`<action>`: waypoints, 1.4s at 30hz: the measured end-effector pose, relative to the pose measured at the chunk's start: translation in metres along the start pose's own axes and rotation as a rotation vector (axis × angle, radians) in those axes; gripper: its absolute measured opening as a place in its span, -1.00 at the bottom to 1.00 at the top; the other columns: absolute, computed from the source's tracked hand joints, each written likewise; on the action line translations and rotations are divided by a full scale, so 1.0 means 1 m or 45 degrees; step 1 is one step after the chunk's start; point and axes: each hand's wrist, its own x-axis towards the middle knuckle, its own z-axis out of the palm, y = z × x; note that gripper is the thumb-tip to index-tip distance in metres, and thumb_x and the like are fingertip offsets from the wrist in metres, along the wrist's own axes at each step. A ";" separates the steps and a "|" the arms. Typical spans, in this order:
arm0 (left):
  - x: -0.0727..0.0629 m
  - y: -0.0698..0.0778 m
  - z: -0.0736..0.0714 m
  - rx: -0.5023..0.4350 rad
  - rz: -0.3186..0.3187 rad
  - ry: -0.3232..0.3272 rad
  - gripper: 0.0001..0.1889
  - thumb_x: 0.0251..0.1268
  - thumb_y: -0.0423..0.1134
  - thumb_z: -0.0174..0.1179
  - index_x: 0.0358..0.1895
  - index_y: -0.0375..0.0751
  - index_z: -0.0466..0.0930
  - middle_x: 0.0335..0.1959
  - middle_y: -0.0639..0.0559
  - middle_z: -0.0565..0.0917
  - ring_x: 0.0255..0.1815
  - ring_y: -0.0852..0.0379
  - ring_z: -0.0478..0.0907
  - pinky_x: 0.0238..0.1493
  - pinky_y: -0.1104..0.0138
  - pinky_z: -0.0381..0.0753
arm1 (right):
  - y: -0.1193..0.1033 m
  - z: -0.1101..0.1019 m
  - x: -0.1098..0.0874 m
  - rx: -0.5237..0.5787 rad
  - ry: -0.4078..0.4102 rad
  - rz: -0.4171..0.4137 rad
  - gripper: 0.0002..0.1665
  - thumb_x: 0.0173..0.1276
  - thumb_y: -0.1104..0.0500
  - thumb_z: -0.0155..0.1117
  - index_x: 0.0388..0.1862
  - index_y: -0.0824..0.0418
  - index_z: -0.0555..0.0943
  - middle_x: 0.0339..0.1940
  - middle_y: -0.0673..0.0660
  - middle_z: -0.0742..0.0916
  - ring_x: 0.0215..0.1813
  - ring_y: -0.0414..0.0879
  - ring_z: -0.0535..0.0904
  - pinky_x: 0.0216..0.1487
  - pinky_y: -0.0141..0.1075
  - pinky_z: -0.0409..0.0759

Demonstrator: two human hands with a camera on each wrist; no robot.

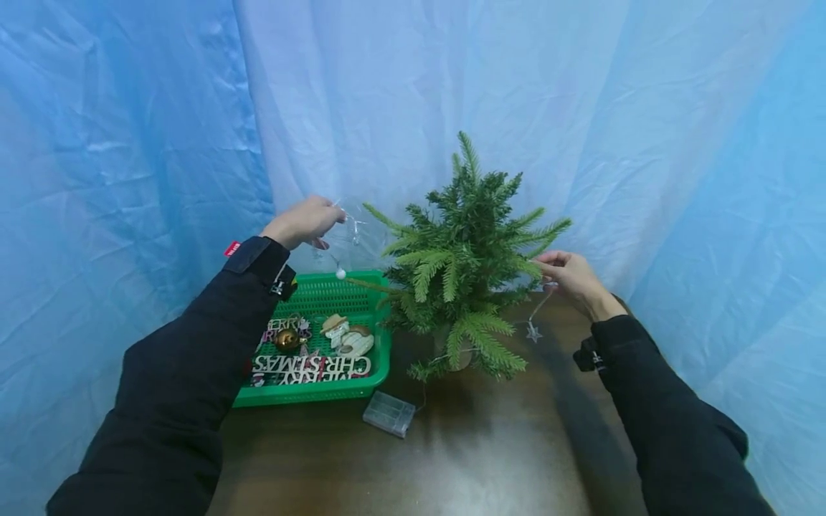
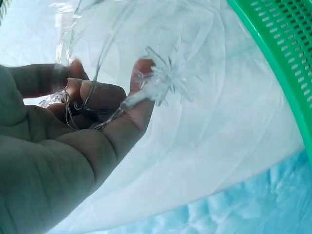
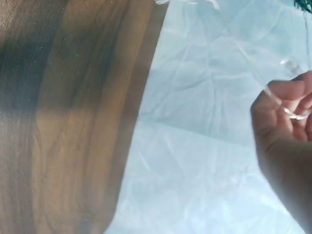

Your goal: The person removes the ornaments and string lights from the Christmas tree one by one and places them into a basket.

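Observation:
A string of clear fairy lights is strung about a small green artificial Christmas tree (image 1: 464,251). Left of the tree, above a green basket (image 1: 381,351), my left hand (image 1: 306,221) pinches the transparent wire. In the left wrist view a snowflake-shaped light (image 2: 168,80) lies against one finger, and loops of wire (image 2: 100,63) cross the palm. At the tree's right side my right hand (image 1: 573,278) pinches another stretch of the wire (image 3: 248,58) by the branch tips. From there a star-shaped light (image 1: 533,332) hangs down. Foliage hides the wire behind the tree.
The basket holds a gold ball (image 1: 287,339), a snowman ornament (image 1: 348,337) and several lettered Christmas signs (image 1: 312,365). A clear battery box (image 1: 389,413) lies on the brown table (image 1: 490,451), wired toward the tree. Pale blue cloth (image 1: 400,86) hangs behind.

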 end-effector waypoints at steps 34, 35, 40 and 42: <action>0.061 0.008 0.063 -0.526 0.222 -0.021 -0.67 0.58 -0.15 0.14 -0.37 -0.17 0.27 -0.34 -0.08 0.54 -0.52 0.04 0.42 -0.49 0.19 0.19 | -0.008 0.016 0.013 -0.599 -0.081 -0.040 -0.56 0.67 0.27 -0.10 0.33 0.53 0.45 -0.06 0.39 0.65 -0.55 -0.16 0.31 -0.41 -0.22 0.38; 0.061 0.009 0.063 -0.495 0.214 -0.039 -0.69 0.59 -0.13 0.13 -0.34 -0.17 0.29 -0.38 -0.06 0.49 -0.54 0.05 0.36 -0.50 0.19 0.18 | -0.008 0.016 0.014 -0.573 -0.093 -0.046 -0.56 0.67 0.26 -0.11 0.35 0.50 0.45 -0.02 0.39 0.66 -0.60 -0.18 0.23 -0.43 -0.23 0.34; 0.063 0.012 0.063 -0.364 0.141 -0.127 -0.76 0.66 -0.23 -0.06 0.16 -0.18 0.52 -0.48 -0.02 0.33 -0.59 0.11 0.12 -0.50 0.22 0.11 | -0.010 0.019 0.018 -0.464 -0.018 -0.061 -0.59 0.66 0.27 -0.23 -0.15 0.39 0.60 -0.28 0.30 0.62 -0.65 -0.20 0.05 -0.43 -0.23 0.26; 0.064 0.014 0.061 -0.339 0.087 -0.152 -0.74 0.67 -0.23 -0.10 0.09 -0.21 0.57 -0.51 -0.01 0.33 -0.62 0.13 0.06 -0.50 0.23 0.09 | -0.012 0.019 0.020 -0.425 0.034 -0.067 -0.55 0.62 0.33 -0.23 -0.55 0.20 0.36 -0.59 0.10 0.41 -0.62 -0.18 -0.02 -0.43 -0.22 0.19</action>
